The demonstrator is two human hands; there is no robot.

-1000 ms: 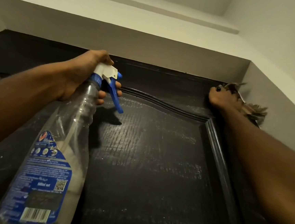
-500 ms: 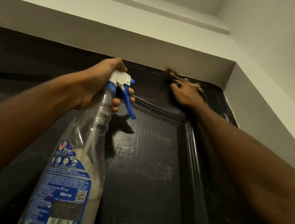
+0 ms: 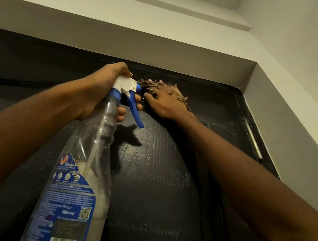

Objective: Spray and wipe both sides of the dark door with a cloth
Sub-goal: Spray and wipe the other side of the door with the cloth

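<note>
**Dark door** point(image 3: 159, 178): spans the frame from 9 o'clock through 6 o'clock to 3 o'clock, with the top edge under the pale lintel point(image 3: 122, 46) at 12 o'clock. Judged rigid and heavy, with a grained panel streaked with wet. Likely to swing under a hard push, so press flat and evenly.

**Spray bottle** point(image 3: 84, 171): runs from 7 o'clock up to centre, nozzle toward the door. Clear, thin-walled and only partly filled with cloudy liquid. Judged light, easy to dent and slippery if wet. Take hold at the neck below the white-and-blue head, as here, not at the soft belly.

**Left hand** point(image 3: 103, 90): wrapped around the bottle neck, fingers point(image 3: 122, 111) curled in behind the blue trigger point(image 3: 135, 112). Cannot tell whether the trigger is being pulled.

**Right hand** point(image 3: 163, 103): just above centre, close beside the spray head at its 3 o'clock. Fingers fairly straight and spread, palm down, pressing the cloth against the door's top rail.

**Cloth** point(image 3: 176, 92): brown and frayed, mostly hidden under the right hand, with fringes showing at the hand's 12 and 2 o'clock. Judged soft, limp, light and prone to bunching. Control by flat palm pressure over the middle, fingers wide.

**Hinge** point(image 3: 252, 140): at 3 o'clock, on the door's edge. Keep the cloth fringe out of the gap.
</note>
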